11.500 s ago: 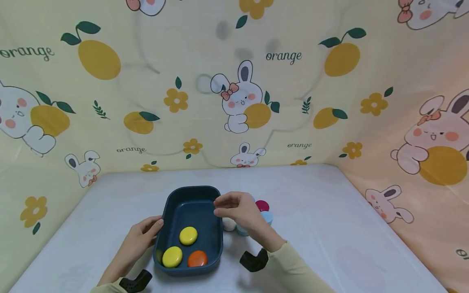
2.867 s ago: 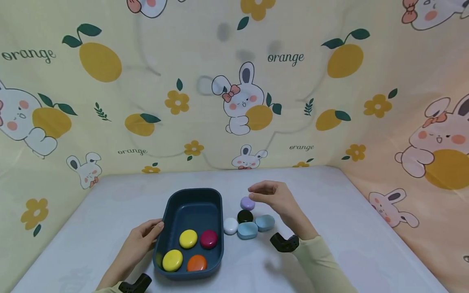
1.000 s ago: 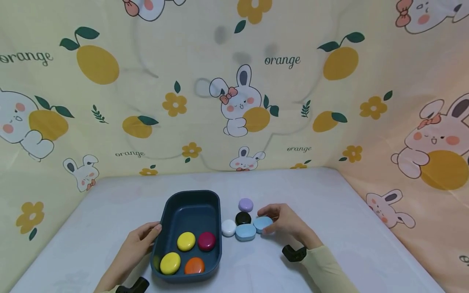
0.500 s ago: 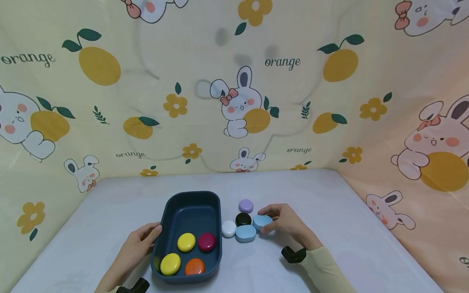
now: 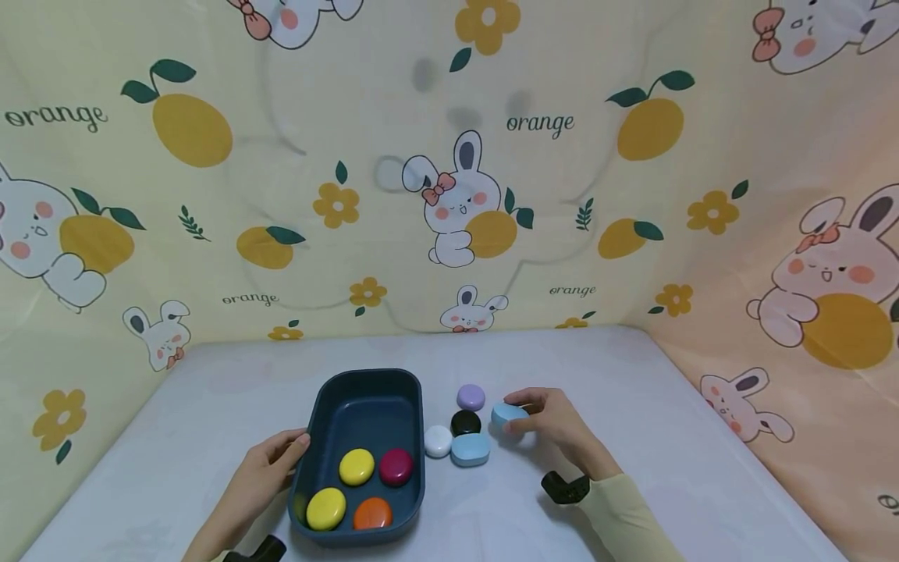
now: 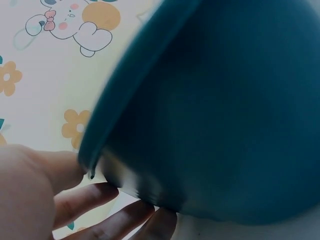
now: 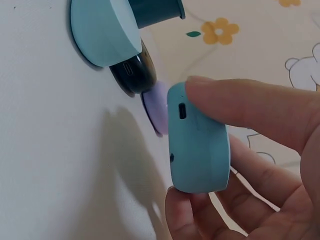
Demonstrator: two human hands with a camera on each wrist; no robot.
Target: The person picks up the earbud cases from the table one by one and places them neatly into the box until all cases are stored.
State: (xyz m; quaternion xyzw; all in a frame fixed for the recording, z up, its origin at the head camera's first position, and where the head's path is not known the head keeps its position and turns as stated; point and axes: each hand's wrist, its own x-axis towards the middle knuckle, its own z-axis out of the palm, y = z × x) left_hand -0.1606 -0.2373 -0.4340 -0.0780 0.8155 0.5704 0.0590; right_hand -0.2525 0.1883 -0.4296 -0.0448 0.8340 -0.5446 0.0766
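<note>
I see the right hand (image 5: 560, 425), pinching one blue case (image 5: 506, 415), has just drawn it away from the black case (image 5: 466, 423), so it is free, right of the tray (image 5: 382, 417) that the left hand (image 5: 270, 460) holds.

Upper left word (image 5: 56, 115): "orange", dark lower-case script on the printed backdrop (image 5: 393, 234), beside a large fruit drawing (image 5: 192, 131)
Upper right word (image 5: 540, 122): "orange", same script on the backdrop, above and right of the middle rabbit drawing (image 5: 462, 203)
Lower left word (image 5: 250, 298): "orange", smaller, on the backdrop
Lower right word (image 5: 572, 290): "orange", also smaller, on the backdrop
Right-edge lettering (image 5: 888, 505): on the backdrop's right side, cut off by the frame, too little to read
</note>
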